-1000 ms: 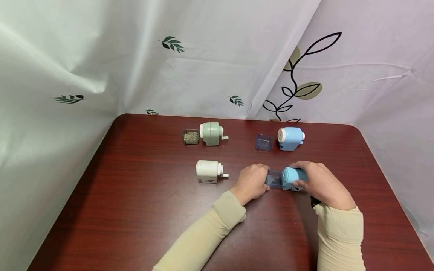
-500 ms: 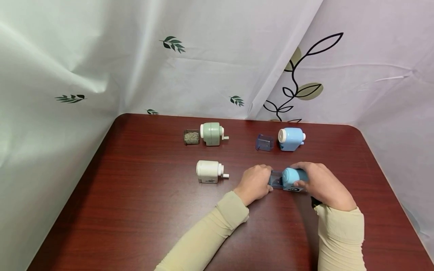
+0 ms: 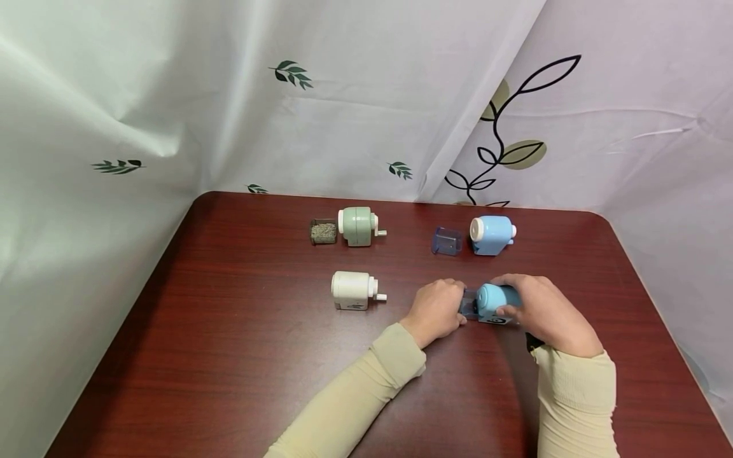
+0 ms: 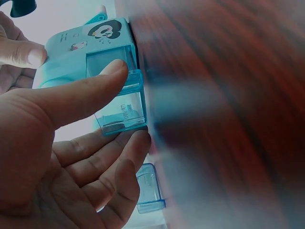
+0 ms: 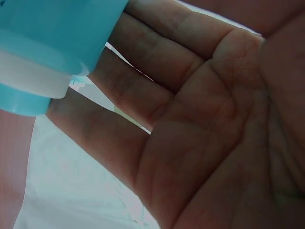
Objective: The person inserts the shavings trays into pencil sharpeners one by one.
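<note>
Turquoise boxy plastic sharpener [image 3: 491, 299]: on glossy red-brown tabletop [image 3: 258, 362], gripped in right hand [image 3: 548, 310]; translucent blue plastic drawer [image 4: 127, 109], partly inserted, pinched in left hand [image 3: 436, 308]; brace sharpener, slide drawer straight.

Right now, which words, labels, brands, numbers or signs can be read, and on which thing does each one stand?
No text can be read with certainty.
Turquoise pencil sharpener: tiny marks beside the cartoon print, too small to read.
Transparent drawer: lettering on or behind it, too blurred to read.
White pencil sharpener: a dark mark low on its side, too small to make out.
</note>
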A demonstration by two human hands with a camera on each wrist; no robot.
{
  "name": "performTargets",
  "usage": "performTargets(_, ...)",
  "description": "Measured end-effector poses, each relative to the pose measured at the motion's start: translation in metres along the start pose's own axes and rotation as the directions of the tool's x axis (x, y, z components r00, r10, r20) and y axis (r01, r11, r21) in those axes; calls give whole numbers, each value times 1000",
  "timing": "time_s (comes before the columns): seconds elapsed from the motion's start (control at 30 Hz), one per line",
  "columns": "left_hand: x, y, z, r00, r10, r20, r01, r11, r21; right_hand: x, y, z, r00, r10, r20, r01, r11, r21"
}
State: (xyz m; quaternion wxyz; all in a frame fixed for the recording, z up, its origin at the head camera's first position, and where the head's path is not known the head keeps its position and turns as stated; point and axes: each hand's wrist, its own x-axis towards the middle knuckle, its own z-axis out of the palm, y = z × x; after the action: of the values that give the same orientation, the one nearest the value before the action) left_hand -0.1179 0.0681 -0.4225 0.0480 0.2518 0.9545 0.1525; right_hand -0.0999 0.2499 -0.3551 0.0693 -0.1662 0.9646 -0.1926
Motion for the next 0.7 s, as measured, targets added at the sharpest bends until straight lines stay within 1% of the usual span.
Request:
performTargets(0.23,2,1,2,1000,9,-8,-9,1000,-4,0,1,0,1000,5,4,-5,1000,1)
performTargets(0.7,6,6,5,999,21,-25,-20,1000,23,1,0,1,1000,1,3,-1,1000,-4)
